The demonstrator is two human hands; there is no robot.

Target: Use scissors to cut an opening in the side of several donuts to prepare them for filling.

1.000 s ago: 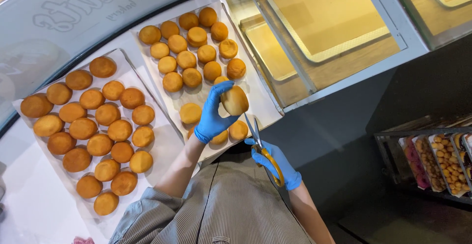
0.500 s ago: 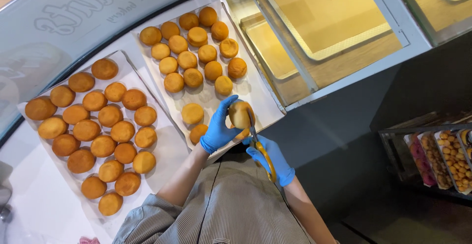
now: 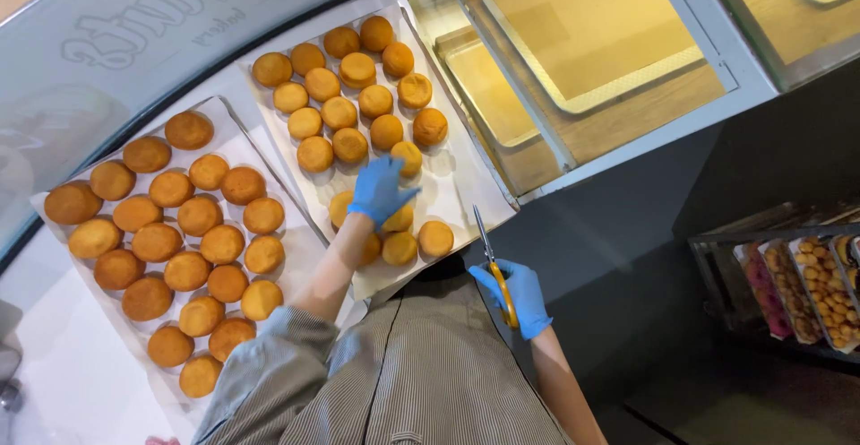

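Note:
Two paper-lined trays hold several round golden buns. My left hand (image 3: 382, 190), in a blue glove, reaches over the near end of the right tray (image 3: 466, 185), fingers spread above the buns (image 3: 400, 246) there, touching or just above one. My right hand (image 3: 518, 294), also gloved in blue, grips yellow-handled scissors (image 3: 491, 261) off the tray's near right corner, blades pointing up and away from me. The left tray (image 3: 54, 203) lies further left with its rows of buns (image 3: 190, 243) untouched.
A glass display case with empty metal trays (image 3: 582, 42) stands at the right behind the bun trays. A curved glass panel (image 3: 134, 24) runs along the top left. Racks of packaged pastries (image 3: 806, 284) sit low on the right. My striped apron fills the bottom.
My left hand held a bun up against the scissors; now the bun is back on the right tray and the hand has moved out over it. The scissors have drawn back to the right.

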